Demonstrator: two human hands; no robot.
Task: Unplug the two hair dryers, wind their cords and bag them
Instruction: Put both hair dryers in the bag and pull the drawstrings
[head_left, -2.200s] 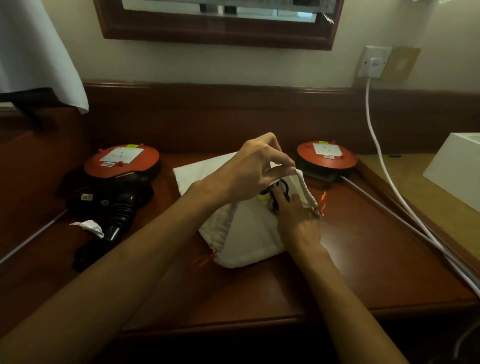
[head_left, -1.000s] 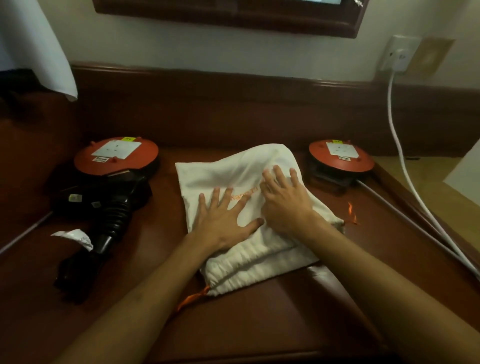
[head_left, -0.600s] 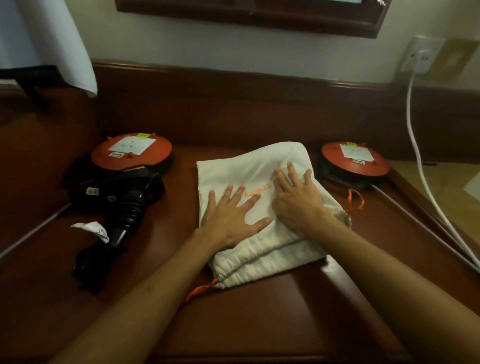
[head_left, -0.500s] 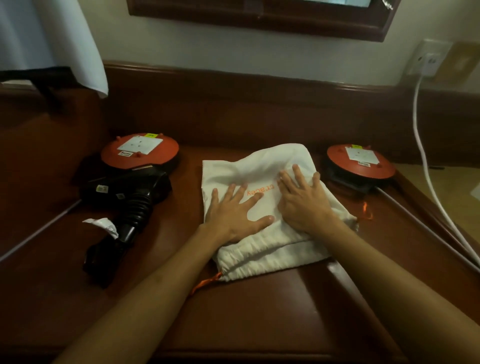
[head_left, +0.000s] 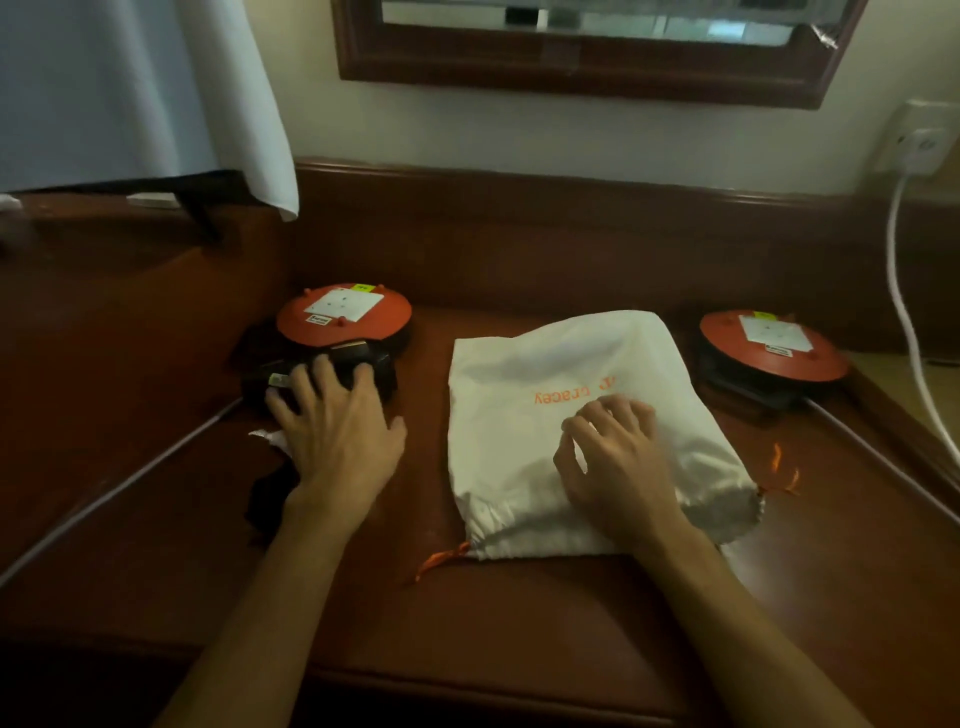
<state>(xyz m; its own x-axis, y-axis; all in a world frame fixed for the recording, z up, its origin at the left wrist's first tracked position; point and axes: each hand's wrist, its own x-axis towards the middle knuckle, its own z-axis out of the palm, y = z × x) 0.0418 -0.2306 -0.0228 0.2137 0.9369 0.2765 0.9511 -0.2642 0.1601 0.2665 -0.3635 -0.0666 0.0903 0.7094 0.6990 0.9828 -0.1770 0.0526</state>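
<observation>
Hands working apart: left hand (head_left: 337, 436) is spreading open over the unbagged hair dryer (head_left: 317, 374) to lift it, right hand (head_left: 618, 467) resting loose-fingered on the filled bag (head_left: 550, 364), steadying it.

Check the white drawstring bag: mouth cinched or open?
Cinched. The white bag's near edge is gathered into puckers, orange drawstring trailing out.

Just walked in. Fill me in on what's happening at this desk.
A person is packing hair dryers. The white drawstring bag lies filled on the wooden desk, with the right hand resting on it, fingers loosely curled. The left hand reaches over the black hair dryer, which lies unbagged beside the left orange cord reel. A second reel sits to the right.
</observation>
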